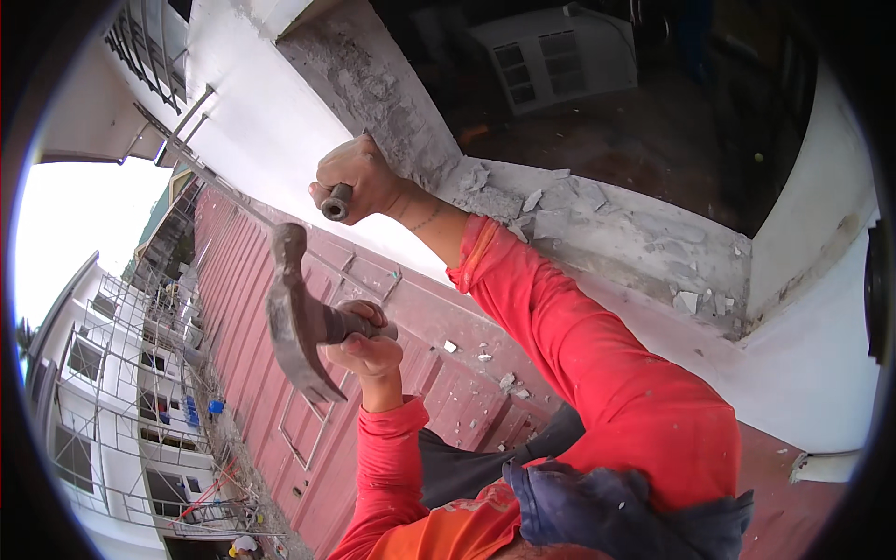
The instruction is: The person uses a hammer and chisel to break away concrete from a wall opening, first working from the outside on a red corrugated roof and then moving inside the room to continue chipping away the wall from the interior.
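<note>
My left hand (371, 355) is closed round the handle of a claw hammer (287, 303), its worn metal head raised at the left and its claw pointing down. Farther up, my right hand (359, 177) makes a fist round a short steel chisel (336, 203). The chisel's round end faces the hammer, with a gap between them; its working tip is mostly hidden behind the fist. That fist is up against the rough, chipped concrete side (369, 79) of a window opening. Loose concrete chunks (551, 205) lie on the broken sill beside my right forearm.
Below the wall spreads a red metal roof (252, 280) scattered with small debris. A bent wire frame (303, 434) lies on it. Scaffolding (121, 392) fronts a white building at the left, near a blue container (217, 407). Inside the dark opening is a white louvred panel (560, 61).
</note>
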